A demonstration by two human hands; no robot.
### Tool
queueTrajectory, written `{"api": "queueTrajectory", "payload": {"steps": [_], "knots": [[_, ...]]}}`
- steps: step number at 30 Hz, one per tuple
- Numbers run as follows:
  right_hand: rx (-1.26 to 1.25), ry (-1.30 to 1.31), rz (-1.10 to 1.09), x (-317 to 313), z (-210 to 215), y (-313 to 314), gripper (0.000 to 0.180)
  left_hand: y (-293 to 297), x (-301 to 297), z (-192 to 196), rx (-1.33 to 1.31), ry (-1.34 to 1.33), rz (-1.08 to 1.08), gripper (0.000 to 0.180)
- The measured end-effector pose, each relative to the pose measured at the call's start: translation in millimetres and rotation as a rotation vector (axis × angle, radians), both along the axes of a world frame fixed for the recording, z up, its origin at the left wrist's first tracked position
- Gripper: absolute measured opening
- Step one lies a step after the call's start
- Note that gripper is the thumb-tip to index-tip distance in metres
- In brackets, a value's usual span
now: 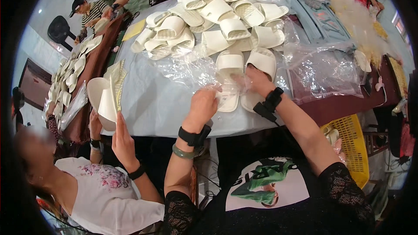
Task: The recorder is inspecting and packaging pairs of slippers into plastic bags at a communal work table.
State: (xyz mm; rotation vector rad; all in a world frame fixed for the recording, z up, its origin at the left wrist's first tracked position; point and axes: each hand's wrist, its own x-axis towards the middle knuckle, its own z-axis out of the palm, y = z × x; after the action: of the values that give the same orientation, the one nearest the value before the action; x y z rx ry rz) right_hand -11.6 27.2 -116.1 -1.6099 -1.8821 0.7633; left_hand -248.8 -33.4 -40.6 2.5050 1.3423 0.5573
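Observation:
Two cream slide slippers, a left one (pixel 229 62) and a right one (pixel 264 60), lie side by side in front of me on the grey-covered table, toes away from me. My left hand (pixel 203 107) is closed on the edge of a clear plastic bag (pixel 227 97), beside the left slipper. The film stretches across that slipper toward my right hand (pixel 257 81). My right hand is curled over the inner side of the right slipper, its fingertips blurred at the film. How much of the slippers is inside the bag cannot be made out.
A heap of cream slippers (pixel 217 11) covers the table's far middle. Loose clear bags (pixel 324 72) lie to the right, near a grey plastic stand (pixel 320 19). At my left a person holds a slipper (pixel 102 102). A yellow basket (pixel 355 148) stands low on the right.

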Motion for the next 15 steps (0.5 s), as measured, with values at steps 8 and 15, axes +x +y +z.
{"api": "queueTrajectory", "payload": {"steps": [8,15], "knots": [[-0.131,-0.154,-0.067,-16,51,-26,0.069,-23,-55,52,0.402,0.153,0.161,0.044],[-0.043,-0.13,-0.222,-15,33,-15,0.047,-25,-68,95,0.502,0.488,0.258,0.013]]}}
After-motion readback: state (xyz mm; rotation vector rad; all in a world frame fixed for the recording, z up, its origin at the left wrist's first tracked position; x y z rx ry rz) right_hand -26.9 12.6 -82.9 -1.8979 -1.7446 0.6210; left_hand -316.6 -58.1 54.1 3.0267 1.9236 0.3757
